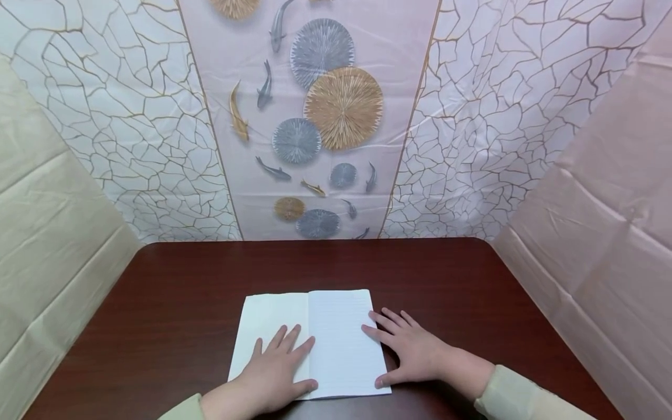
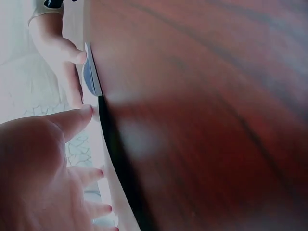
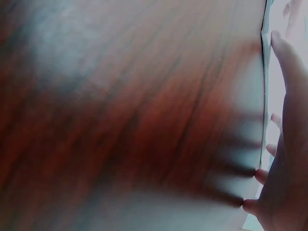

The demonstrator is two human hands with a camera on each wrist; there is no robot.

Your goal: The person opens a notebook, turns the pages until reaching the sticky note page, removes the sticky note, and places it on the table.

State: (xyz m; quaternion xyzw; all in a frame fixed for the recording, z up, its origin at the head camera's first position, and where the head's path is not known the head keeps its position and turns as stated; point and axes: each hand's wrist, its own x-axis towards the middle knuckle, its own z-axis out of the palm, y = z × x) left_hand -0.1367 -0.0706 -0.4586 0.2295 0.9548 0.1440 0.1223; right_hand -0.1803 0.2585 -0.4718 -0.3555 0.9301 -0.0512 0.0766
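Observation:
An open notebook (image 1: 343,344) with a lined right page and a paler left page lies flat near the table's front edge. Spread across its left page is my left hand (image 1: 273,370), fingers straight and thumb reaching past the fold. My right hand (image 1: 415,350) is at the notebook's right edge, with its thumb and some fingertips on the page margin and other fingers over the table. Seen from the side in the left wrist view, the left hand (image 2: 43,163) has extended fingers. In the right wrist view, the right hand (image 3: 288,159) has its fingers spread too.
The dark reddish-brown table (image 1: 184,291) has rounded far corners. Behind it hangs a patterned backdrop (image 1: 336,175) with fish and round leaf shapes. Pale fabric walls, a left one (image 1: 47,233) and a right one (image 1: 593,233), flank the table.

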